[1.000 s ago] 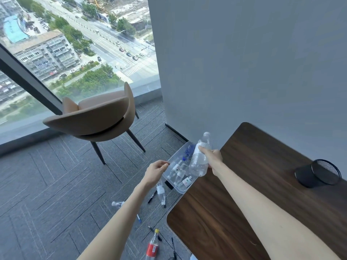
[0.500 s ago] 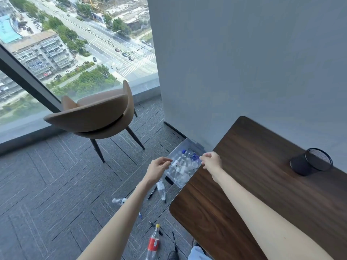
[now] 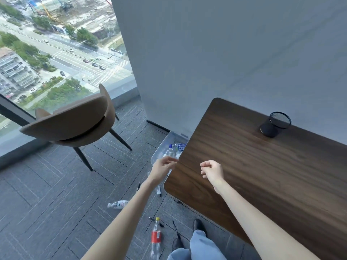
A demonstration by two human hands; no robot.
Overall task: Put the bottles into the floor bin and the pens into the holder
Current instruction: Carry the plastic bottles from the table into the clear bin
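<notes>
You have one view only, a wide-angle camera worn on your head, looking forward and steeply down from standing height, so both forearms reach out from the bottom edge and the left hand [image 3: 163,167] and right hand [image 3: 212,170] sit near the middle. It faces the wall corner beside the window, with the desk [image 3: 262,175] filling the lower right, its near left corner close below you, and the carpet floor [image 3: 47,194] and chair [image 3: 75,124] further off at left
</notes>
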